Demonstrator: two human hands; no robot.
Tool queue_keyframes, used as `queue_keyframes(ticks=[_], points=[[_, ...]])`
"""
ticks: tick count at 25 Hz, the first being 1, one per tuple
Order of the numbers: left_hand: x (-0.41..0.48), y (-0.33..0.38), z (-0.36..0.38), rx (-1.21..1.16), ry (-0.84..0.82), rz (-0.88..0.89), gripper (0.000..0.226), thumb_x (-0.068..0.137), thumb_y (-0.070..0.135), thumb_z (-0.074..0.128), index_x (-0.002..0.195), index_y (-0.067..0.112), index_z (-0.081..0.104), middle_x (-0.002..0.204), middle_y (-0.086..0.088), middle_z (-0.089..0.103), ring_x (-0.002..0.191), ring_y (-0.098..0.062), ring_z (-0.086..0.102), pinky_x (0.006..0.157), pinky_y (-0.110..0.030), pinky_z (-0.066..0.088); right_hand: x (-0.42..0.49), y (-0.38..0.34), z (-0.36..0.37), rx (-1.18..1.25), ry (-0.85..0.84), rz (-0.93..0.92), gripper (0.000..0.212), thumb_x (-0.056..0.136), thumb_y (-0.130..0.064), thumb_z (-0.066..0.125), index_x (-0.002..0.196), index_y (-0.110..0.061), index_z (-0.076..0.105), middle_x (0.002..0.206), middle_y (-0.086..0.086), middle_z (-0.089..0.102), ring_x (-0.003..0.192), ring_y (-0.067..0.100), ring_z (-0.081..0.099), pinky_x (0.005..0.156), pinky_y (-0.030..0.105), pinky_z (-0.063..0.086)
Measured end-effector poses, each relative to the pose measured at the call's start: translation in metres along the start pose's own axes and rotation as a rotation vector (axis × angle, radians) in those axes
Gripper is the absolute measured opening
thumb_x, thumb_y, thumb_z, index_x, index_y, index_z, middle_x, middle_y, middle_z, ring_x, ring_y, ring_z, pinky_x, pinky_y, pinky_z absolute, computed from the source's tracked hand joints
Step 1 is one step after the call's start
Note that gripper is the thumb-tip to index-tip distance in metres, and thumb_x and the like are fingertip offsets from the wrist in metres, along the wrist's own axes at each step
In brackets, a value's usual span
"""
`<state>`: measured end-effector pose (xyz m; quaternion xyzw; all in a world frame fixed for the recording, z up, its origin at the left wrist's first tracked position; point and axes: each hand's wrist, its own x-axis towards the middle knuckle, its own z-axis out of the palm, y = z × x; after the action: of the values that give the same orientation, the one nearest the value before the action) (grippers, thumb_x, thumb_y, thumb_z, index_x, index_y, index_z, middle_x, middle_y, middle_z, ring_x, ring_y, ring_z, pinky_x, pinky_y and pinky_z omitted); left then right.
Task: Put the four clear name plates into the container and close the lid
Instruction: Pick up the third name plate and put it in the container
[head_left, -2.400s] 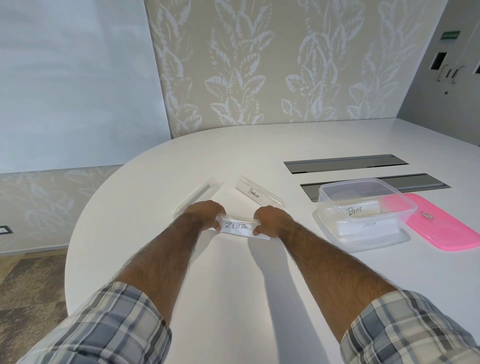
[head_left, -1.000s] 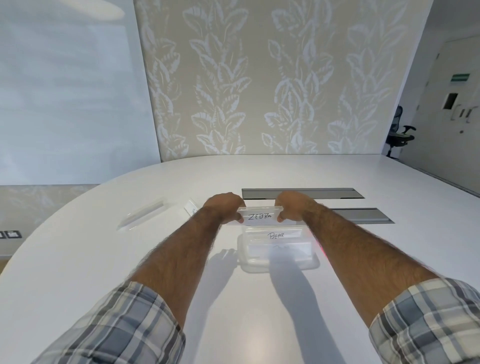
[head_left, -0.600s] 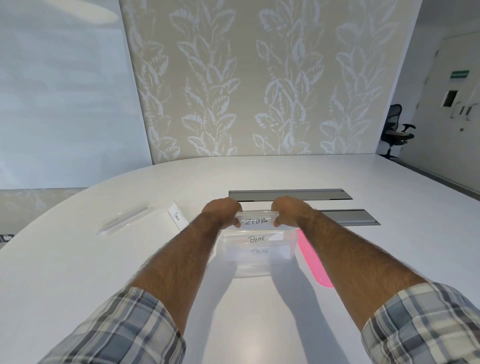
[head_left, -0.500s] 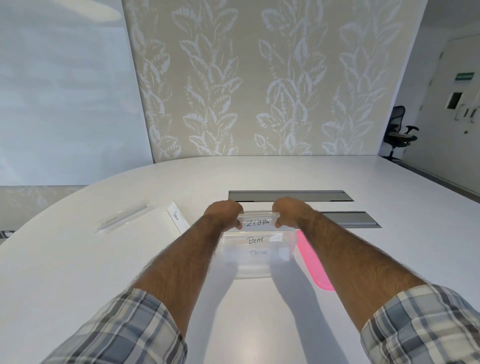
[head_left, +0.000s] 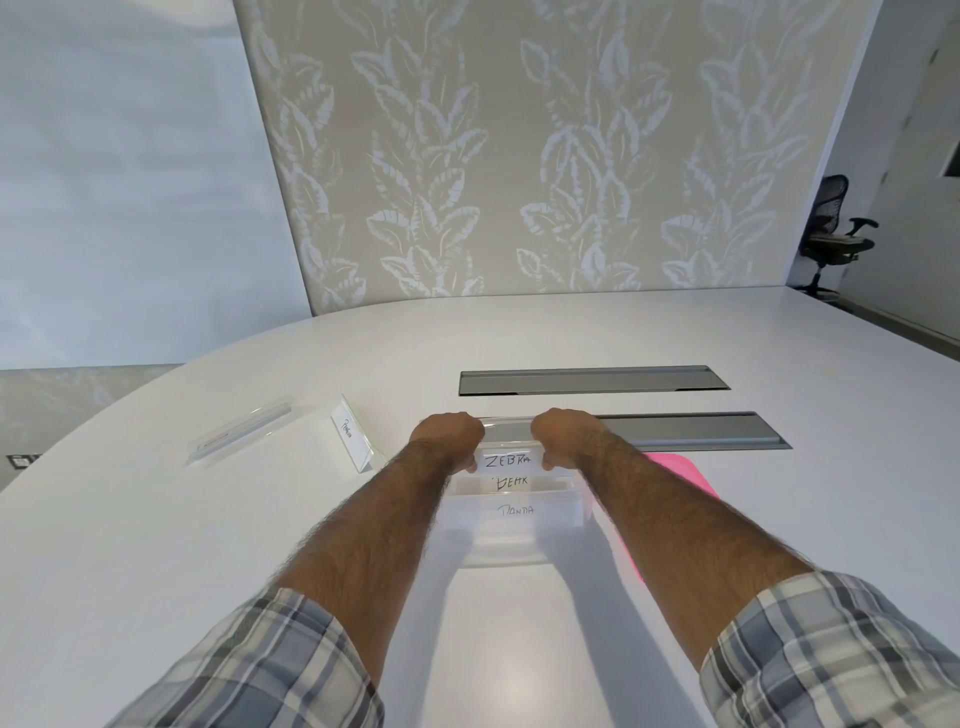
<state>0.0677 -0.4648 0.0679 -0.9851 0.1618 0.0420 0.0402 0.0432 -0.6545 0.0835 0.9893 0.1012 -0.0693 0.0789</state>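
Our fingers (head_left: 471, 430) curl round both ends of the clear plastic name plate lettered ZEBRA (head_left: 508, 460), left hand (head_left: 448, 436) and right hand (head_left: 565, 435) pinching it at the far end of the clear rectangular plastic container (head_left: 511, 543), behind the BEAR plate (head_left: 511, 482) and PANDA plate (head_left: 516, 511). Right of the fingers lies the flat pink lid (head_left: 678, 470); left, the PENGUIN plate (head_left: 350, 439) stands on the white worktop (head_left: 208, 545).
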Motion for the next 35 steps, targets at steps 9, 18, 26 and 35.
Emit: queue_keyframes(ticks=[9, 18, 26, 35], points=[[0.012, 0.012, 0.018, 0.067, -0.070, 0.014, 0.042, 0.085, 0.020, 0.074, 0.125, 0.010, 0.065, 0.127, -0.010, 0.066, 0.113, -0.034, 0.063, 0.089, -0.037, 0.051, 0.014, 0.005, 0.019, 0.004, -0.060, -0.027, 0.045, 0.085, -0.016, 0.073, 0.126, -0.005, 0.059, 0.127, 0.013, 0.062, 0.113, 0.030, 0.062, 0.094, 0.044, 0.054], [0.013, 0.011, 0.023, 0.099, -0.100, 0.029, 0.039, 0.087, 0.020, 0.074, 0.123, 0.008, 0.065, 0.126, -0.010, 0.065, 0.112, -0.033, 0.064, 0.087, -0.038, 0.052, 0.026, 0.001, 0.032, -0.001, -0.103, -0.013, 0.047, 0.085, -0.016, 0.073, 0.128, -0.007, 0.057, 0.130, 0.011, 0.060, 0.115, 0.029, 0.061, 0.093, 0.043, 0.054], [0.009, 0.009, 0.026, 0.101, -0.106, 0.047, 0.045, 0.087, 0.028, 0.073, 0.128, 0.011, 0.061, 0.130, -0.008, 0.063, 0.114, -0.032, 0.063, 0.082, -0.037, 0.050, 0.030, -0.008, 0.039, 0.009, -0.098, -0.010, 0.037, 0.085, -0.014, 0.072, 0.119, -0.004, 0.063, 0.121, 0.012, 0.066, 0.108, 0.028, 0.065, 0.091, 0.039, 0.056], [-0.016, -0.016, 0.004, -0.047, 0.104, 0.135, 0.046, 0.097, 0.040, 0.052, 0.141, 0.028, 0.051, 0.144, 0.003, 0.053, 0.131, -0.021, 0.051, 0.104, -0.039, 0.045, 0.012, -0.014, 0.014, 0.059, 0.085, -0.005, 0.039, 0.090, -0.039, 0.060, 0.120, -0.014, 0.063, 0.120, 0.004, 0.065, 0.109, 0.025, 0.063, 0.090, 0.037, 0.053]])
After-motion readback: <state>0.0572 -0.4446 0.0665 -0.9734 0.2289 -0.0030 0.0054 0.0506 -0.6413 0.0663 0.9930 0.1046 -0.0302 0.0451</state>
